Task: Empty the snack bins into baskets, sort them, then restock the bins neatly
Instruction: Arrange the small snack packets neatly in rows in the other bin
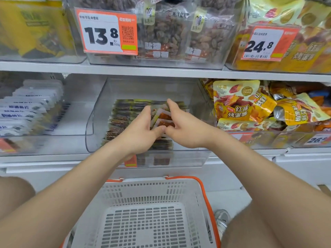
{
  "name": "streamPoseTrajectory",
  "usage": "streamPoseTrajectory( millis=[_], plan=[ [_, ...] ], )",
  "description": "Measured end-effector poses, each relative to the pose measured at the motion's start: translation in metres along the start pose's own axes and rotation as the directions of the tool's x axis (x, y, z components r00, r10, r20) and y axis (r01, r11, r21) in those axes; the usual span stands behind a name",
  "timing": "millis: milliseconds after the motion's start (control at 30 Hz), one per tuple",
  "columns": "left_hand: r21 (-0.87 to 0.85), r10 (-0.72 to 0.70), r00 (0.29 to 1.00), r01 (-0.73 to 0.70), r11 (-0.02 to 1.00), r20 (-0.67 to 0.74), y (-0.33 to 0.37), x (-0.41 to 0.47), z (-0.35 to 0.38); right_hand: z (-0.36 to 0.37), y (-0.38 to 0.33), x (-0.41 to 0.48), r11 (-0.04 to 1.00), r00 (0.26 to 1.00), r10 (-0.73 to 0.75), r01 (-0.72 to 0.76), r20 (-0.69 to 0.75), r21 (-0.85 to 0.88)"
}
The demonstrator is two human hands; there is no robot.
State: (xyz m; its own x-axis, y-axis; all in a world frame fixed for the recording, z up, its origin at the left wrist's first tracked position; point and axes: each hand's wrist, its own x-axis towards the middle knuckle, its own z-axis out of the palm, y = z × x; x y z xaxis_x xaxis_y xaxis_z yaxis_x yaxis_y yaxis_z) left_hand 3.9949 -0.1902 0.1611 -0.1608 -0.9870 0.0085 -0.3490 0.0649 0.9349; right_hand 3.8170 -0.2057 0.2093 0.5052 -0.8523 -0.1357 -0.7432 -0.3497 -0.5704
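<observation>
White shelving carries clear, hard plastic bins. We reach into the middle bin (97, 126) at the lower shelf's front edge, where flat, glossy snack packets (121, 120) stand in rows. Our left hand (141, 130) and right hand (186, 127) clamp a few between curled fingers, thumbs touching; our palms hide the rest. Yellow pouches (241, 104) crowd the right-hand bin, and a perforated white basket (143, 193) sits below.

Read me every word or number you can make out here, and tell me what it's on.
"13.8", "500g": orange price tag on the upper middle bin.
"24.8": right price tag on the upper right bin.
"红瑶 烤蜜薯": yellow packets in the lower right bin.
"26": lower tag, rest blurred.
Unreadable: white-blue packets; small packets held by left hand and right hand.
</observation>
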Motion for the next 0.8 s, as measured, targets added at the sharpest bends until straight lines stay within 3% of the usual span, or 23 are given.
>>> streamPoseTrajectory(
  millis=[100,233,333,400,467,567,700,800],
  plan=[
    [-0.071,-0.049,0.999,0.048,0.996,-0.012,0.000,-0.001,-0.003,0.000,0.006,0.005,0.986,0.996,-0.079,0.074,-0.026,-0.152],
    [-0.156,-0.046,0.998,0.051,0.986,0.036,0.005,-0.003,0.000,0.006,0.012,0.011,0.982,0.988,-0.153,0.151,-0.005,-0.110],
    [-0.120,-0.045,0.999,0.047,0.992,0.016,0.005,0.001,0.000,-0.002,0.015,0.011,0.973,0.983,-0.185,0.181,-0.014,-0.144],
    [-0.012,-0.061,0.998,0.061,0.998,0.035,0.005,0.002,-0.001,-0.011,0.024,0.011,0.969,0.988,-0.153,0.147,-0.019,-0.200],
    [0.273,-0.050,0.998,0.037,0.961,0.040,0.005,0.003,-0.003,-0.020,0.035,0.012,0.952,0.997,-0.071,0.056,-0.037,-0.302],
    [0.650,-0.032,0.994,-0.044,0.759,0.104,0.004,0.005,-0.002,-0.019,0.047,0.017,0.877,0.998,0.049,-0.067,-0.051,-0.476],
    [0.802,-0.246,0.947,-0.019,0.597,0.206,0.001,0.011,0.004,0.005,0.051,0.031,0.851,0.983,0.179,-0.128,0.051,-0.510],
    [0.815,-0.344,0.906,-0.003,0.580,0.248,-0.002,0.013,0.001,0.015,0.059,0.039,0.860,0.968,0.223,-0.142,0.111,-0.491]
  ],
)
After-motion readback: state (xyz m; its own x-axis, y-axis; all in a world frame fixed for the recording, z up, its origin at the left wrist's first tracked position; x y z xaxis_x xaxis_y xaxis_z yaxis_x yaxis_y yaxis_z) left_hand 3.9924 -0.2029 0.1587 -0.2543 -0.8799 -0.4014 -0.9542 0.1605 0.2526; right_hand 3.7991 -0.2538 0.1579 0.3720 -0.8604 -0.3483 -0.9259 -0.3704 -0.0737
